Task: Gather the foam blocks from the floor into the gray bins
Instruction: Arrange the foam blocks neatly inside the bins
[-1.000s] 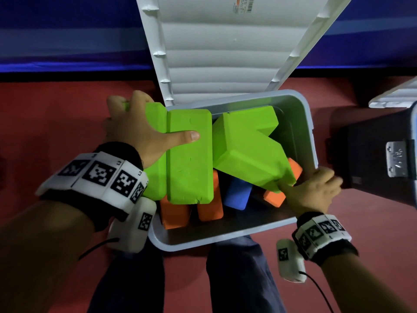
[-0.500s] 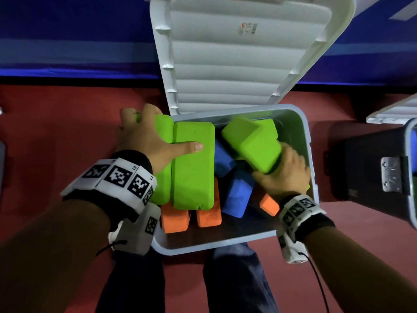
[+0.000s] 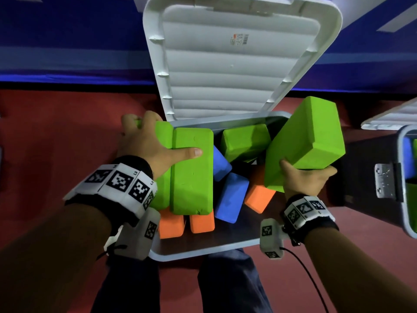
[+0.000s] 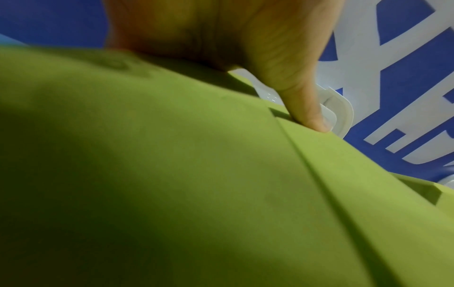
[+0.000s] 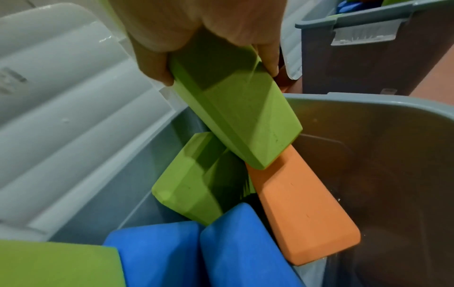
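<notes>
Left hand [image 3: 146, 145], wrist: white left band [image 3: 117, 186] printed with a row of black square coded markers, worn over a black cuff [image 3: 135, 160]. Beneath, a boxy white left housing [image 3: 135, 236] bearing one marker; thin black left cable [image 3: 110, 250] looped at its near side.
Right hand [image 3: 302, 179], wrist: matching right band [image 3: 304, 210], black-edged. Smaller white right housing [image 3: 270, 238] with two markers; black right cable [image 3: 311, 281] trailing near and right.
Legs: dark navy trousers [image 3: 228, 283], near centre.

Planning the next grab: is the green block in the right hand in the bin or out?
Out: the right hand grips the block, tilted, above the bin rim.
</notes>
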Demonstrator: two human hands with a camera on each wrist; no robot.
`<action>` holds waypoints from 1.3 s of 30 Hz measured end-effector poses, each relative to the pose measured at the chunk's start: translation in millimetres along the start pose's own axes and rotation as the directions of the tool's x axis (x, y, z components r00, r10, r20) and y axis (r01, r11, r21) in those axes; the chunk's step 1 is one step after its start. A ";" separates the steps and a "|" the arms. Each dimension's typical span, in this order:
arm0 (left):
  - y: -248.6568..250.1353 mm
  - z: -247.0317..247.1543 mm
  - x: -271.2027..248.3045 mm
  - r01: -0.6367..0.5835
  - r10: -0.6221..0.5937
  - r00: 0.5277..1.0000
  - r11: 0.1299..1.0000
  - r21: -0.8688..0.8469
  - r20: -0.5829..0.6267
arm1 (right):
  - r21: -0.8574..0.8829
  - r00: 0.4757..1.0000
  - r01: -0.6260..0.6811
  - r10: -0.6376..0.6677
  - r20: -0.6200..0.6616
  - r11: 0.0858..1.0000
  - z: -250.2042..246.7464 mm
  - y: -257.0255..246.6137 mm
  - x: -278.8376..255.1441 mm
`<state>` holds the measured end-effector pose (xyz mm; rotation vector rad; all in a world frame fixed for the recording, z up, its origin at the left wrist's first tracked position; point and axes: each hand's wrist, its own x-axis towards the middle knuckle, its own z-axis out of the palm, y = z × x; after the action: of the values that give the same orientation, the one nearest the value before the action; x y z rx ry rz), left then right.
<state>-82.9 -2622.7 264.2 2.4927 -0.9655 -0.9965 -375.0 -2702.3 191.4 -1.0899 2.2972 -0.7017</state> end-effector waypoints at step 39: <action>-27.3 -11.4 -3.7 -0.065 0.067 0.995 0.998 0.025 -0.077 | -0.537 0.498 0.510 0.278 0.821 0.672 65.0 109.8 -110.0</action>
<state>-63.9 -2599.9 261.2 2.4804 -1.0333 -0.8659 -333.2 -2569.1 97.0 -1.4912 1.4897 0.7905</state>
